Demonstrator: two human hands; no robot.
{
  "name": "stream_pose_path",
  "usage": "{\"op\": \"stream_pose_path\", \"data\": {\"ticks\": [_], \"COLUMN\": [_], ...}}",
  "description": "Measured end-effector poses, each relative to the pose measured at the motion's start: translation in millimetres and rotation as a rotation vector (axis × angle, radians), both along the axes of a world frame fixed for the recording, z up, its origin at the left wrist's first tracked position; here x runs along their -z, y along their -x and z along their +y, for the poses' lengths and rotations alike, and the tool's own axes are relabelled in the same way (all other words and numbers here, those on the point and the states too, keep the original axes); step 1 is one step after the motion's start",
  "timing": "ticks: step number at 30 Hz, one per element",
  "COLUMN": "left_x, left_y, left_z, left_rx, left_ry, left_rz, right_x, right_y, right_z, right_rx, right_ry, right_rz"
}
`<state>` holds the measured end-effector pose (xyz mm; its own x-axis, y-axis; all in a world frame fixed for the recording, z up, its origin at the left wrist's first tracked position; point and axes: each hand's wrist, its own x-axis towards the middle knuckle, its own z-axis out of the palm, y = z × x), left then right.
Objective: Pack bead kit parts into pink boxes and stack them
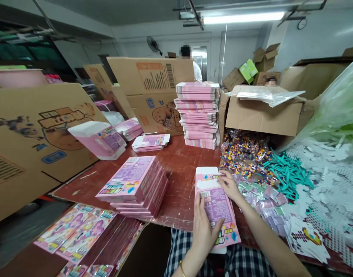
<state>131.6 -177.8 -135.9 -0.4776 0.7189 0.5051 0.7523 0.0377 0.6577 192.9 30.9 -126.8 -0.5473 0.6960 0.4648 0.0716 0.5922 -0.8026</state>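
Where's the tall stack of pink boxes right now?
In the head view, the tall stack of pink boxes stands at the table's far side, between two cardboard cartons.
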Motion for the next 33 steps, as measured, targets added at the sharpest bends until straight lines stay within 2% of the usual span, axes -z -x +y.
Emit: {"op": "stream_pose_path", "data": {"ticks": [2, 4, 5, 7, 9, 12, 15, 18, 21, 24, 26, 28, 30, 33], "left_x": [4.5, 5.1, 2.7, -8.5, -27.7, -58.0, -70.5, -68.3, -70.0, -78.9, -84.8, -88.7, -91.2, -96.4], "left_y": [3.6, 5.3, 4.5, -0.6, -7.0, -5.0, 16.2, 43.2, 57.6, 54.2, 47.5, 42.5, 40.9, 41.8], "left_z": [4.0, 6.9, 7.1, 4.0, -1.5, -5.2, 2.9, 20.4, 35.5, 39.9, 38.8, 36.0, 31.4, 20.8], "left_rx": [-0.029, 0.000, 0.032, 0.094, 0.123, 0.119, 0.047, 0.063, 0.258, 0.343, 0.328, 0.355, 0.423, 0.469], "left_ry": [-0.005, -0.005, -0.017, -0.078, -0.176, -0.335, -0.546, -0.700, -0.647, -0.559, -0.615, -0.738, -0.812, -0.709], "left_rz": [-0.196, -0.438, -0.547, -0.703, -0.757, -0.635, -0.254, 0.030, 0.134, 0.172, 0.128, 0.055, 0.049, 0.194], "right_x": [22.5, 40.0, 43.4, 35.5, 9.8, -39.3, -69.3, -75.2, -73.0, -72.7, -74.2, -77.0, -81.5, -92.5], "right_y": [-10.7, -21.7, -27.7, -41.5, -55.7, -71.3, -76.7, -74.2, -69.0, -66.0, -65.4, -66.9, -72.1, -85.7], "right_z": [-8.4, -22.8, -32.5, -55.1, -76.7, -94.8, -92.6, -76.3, -60.5, -59.0, -64.8, -71.8, -77.1, -79.9], "right_rx": [0.167, 0.223, 0.235, 0.248, 0.201, -0.019, -0.175, -0.165, -0.103, -0.004, 0.077, 0.121, 0.064, -0.110], "right_ry": [0.110, 0.224, 0.266, 0.320, 0.356, 0.306, 0.068, -0.176, -0.314, -0.428, -0.520, -0.586, -0.593, -0.608], "right_rz": [0.062, 0.034, 0.017, 0.037, 0.138, 0.339, 0.394, 0.290, 0.206, 0.211, 0.243, 0.351, 0.421, 0.214]}}
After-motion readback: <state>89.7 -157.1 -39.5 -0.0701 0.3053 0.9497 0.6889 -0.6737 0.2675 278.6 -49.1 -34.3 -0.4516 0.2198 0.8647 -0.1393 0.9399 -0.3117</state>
